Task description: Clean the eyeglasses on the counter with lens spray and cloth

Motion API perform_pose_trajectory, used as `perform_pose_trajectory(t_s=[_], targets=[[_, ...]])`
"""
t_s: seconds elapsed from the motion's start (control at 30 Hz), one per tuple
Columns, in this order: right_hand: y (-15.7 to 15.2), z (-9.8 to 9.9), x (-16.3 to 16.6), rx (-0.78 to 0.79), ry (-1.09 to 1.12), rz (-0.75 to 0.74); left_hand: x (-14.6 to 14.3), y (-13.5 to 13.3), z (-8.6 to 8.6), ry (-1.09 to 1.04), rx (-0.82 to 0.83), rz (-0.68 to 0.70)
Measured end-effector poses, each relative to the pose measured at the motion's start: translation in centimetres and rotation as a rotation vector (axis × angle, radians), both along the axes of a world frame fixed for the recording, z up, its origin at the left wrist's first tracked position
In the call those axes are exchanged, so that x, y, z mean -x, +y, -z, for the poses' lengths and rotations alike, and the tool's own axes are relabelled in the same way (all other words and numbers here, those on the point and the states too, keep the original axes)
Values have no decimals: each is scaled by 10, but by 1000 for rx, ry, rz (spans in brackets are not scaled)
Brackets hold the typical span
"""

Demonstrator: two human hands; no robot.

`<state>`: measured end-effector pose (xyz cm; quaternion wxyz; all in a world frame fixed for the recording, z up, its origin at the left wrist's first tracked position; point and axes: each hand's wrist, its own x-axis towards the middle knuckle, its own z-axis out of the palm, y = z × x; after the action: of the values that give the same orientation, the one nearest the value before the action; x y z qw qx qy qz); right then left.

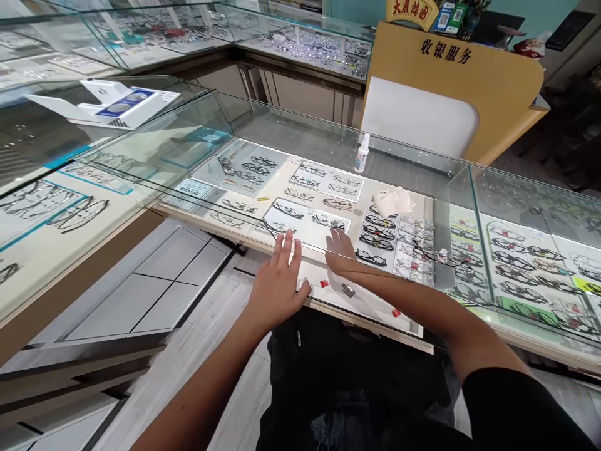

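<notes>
Dark, slim rims and clear lenses make up the pair of glasses [323,219] beside the fingertips of the right hand [340,250]; it lies on a white panel [310,238] in the glass-topped display case [206,222], right of another dark-rimmed pair [287,209] on the same panel. The right hand has its fingers bent downward near the frame's right end, and whether they pinch it or merely touch it cannot be told. Flat and loosely spread, the left hand [278,279] reaches over the case's near edge with its thumb out to the side and nothing visible in its grasp; its fingertips come close to a third dark frame [278,228], contact unclear. Beyond the panel stand a white spray bottle [361,156] and a crumpled pale cloth [393,200], while a small red piece [323,284] lies between the forearms.
</notes>
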<state>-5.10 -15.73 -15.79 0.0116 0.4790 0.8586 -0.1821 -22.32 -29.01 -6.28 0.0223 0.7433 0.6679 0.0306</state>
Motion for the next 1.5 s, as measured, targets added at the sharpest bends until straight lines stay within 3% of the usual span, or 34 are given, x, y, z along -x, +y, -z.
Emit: perform_pose_trajectory(t_s=[0.23, 0.37, 0.57, 0.77, 0.9, 1.0, 1.27, 1.4, 1.5], targets=[[54, 45, 39, -100, -38, 74, 2, -2, 1, -24, -10, -2], [65, 55, 46, -103, -67, 84, 2, -3, 2, -40, -14, -4], [62, 39, 51, -86, -48, 86, 3, -3, 2, -39, -24, -4], [4, 10, 18, -34, 15, 10, 1, -2, 2, 0, -12, -4], [-36, -19, -28, 117, 25, -70, 1, -2, 3, 8, -20, 3], [-55, -51, -59, 368, 66, -135, 0, -1, 3, 24, -22, 11], [-92, -178, -114, 602, 205, -265, 1, 2, 5, 28, -34, 28], [-94, -231, -150, 489, 211, -194, 2, 2, 6, 25, -39, 27], [-79, -244, -185, 247, 182, -88, 1, 2, 6, 34, -32, 28]])
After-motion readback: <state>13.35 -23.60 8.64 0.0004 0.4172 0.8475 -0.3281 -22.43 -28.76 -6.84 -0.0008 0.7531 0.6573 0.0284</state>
